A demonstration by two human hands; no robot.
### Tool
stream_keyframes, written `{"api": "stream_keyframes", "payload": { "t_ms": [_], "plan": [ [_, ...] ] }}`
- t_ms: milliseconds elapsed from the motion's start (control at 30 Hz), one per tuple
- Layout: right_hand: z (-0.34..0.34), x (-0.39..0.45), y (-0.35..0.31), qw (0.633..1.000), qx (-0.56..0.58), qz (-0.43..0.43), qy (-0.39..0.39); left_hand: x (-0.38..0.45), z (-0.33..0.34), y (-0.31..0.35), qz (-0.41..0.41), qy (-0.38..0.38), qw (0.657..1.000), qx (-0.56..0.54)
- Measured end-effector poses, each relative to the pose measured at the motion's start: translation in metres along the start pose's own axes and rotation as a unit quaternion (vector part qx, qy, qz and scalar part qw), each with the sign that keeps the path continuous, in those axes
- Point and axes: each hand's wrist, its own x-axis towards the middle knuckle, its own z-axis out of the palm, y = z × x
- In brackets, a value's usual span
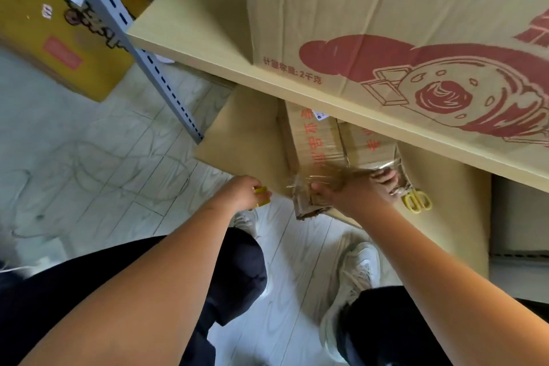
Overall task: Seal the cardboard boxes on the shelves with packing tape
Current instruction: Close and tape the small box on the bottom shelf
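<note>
Two bare hands are seen in the head view, reaching from the bottom of the frame toward a low shelf at centre. The left hand (242, 192) is curled around a yellow tape dispenser (261, 196), of which only small yellow parts show past the fingers. The right hand (356, 187) is laid on the near end of a small cardboard box (323, 151) printed with red characters, its fingers spread over the box edge and its thumb toward the left. A strip of clear packing tape (326, 172) is stretched across that end of the box, wrinkled and glossy, under and just beyond the right fingers. The box lies on the lower shelf board (246, 140), partly hidden under the upper shelf board (208, 47). Yellow-handled scissors (417, 200) lie just right of the right hand, on the lower board. A large cardboard box (386, 24) with red printed artwork fills the upper right, standing on the upper board. A grey slotted upright (124, 27) crosses the upper left, with a yellow carton (38, 38) behind it on the pale floor (89, 157).
</note>
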Motion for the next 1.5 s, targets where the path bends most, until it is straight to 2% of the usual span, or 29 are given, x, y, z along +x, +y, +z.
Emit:
{"api": "stream_keyframes", "payload": {
  "t_ms": [100,200,267,367,433,533,600,667,733,833,933,1033,1100,1167,1233,1367,1500],
  "plan": [
    [0.005,-0.005,0.001,1.000,-0.015,0.006,0.026,0.020,0.024,0.008,0.007,-0.037,0.998,-0.057],
    [0.021,-0.016,-0.017,0.989,0.009,-0.065,0.130,0.033,0.040,0.017,0.015,-0.069,0.997,-0.039],
    [0.041,-0.016,-0.035,0.981,0.012,-0.099,0.167,0.040,0.047,0.019,0.024,-0.083,0.996,-0.026],
    [0.057,-0.010,-0.049,0.980,-0.027,-0.102,0.170,0.047,0.054,0.009,0.002,-0.078,0.996,-0.030],
    [0.054,-0.009,-0.048,0.978,-0.037,-0.109,0.175,0.048,0.058,-0.003,-0.023,-0.079,0.993,-0.083],
    [0.042,-0.009,-0.039,0.977,-0.054,-0.118,0.167,0.039,0.054,-0.014,-0.030,-0.140,0.974,-0.176],
    [0.032,-0.008,-0.031,0.980,-0.042,-0.125,0.149,0.033,0.046,-0.018,-0.065,-0.175,0.961,-0.205],
    [0.020,-0.006,-0.021,0.981,-0.006,-0.130,0.144,0.026,0.030,-0.016,-0.079,-0.188,0.960,-0.189],
    [0.007,-0.006,-0.012,0.981,0.031,-0.133,0.136,0.018,0.004,-0.009,-0.043,-0.191,0.968,-0.159],
    [-0.017,-0.010,0.009,0.978,0.094,-0.137,0.128,-0.002,-0.046,0.016,0.032,-0.151,0.984,-0.089],
    [-0.037,-0.014,0.034,0.969,0.182,-0.131,0.100,-0.025,-0.077,0.042,0.100,-0.046,0.992,0.068],
    [-0.050,-0.012,0.062,0.953,0.266,-0.128,0.072,-0.043,-0.081,0.068,0.126,0.112,0.967,0.192],
    [-0.056,-0.009,0.079,0.942,0.301,-0.133,0.070,-0.043,-0.081,0.087,0.138,0.176,0.946,0.235],
    [-0.059,-0.003,0.095,0.921,0.357,-0.142,0.069,-0.037,-0.080,0.104,0.153,0.190,0.937,0.250],
    [-0.059,0.003,0.110,0.895,0.418,-0.146,0.059,-0.026,-0.072,0.113,0.164,0.169,0.940,0.245],
    [-0.040,0.011,0.125,0.854,0.505,-0.122,-0.008,-0.013,-0.051,0.120,0.161,0.110,0.961,0.195],
    [-0.008,0.025,0.131,0.818,0.561,-0.111,-0.058,0.003,-0.062,0.125,0.171,0.089,0.955,0.223]
  ]
}}
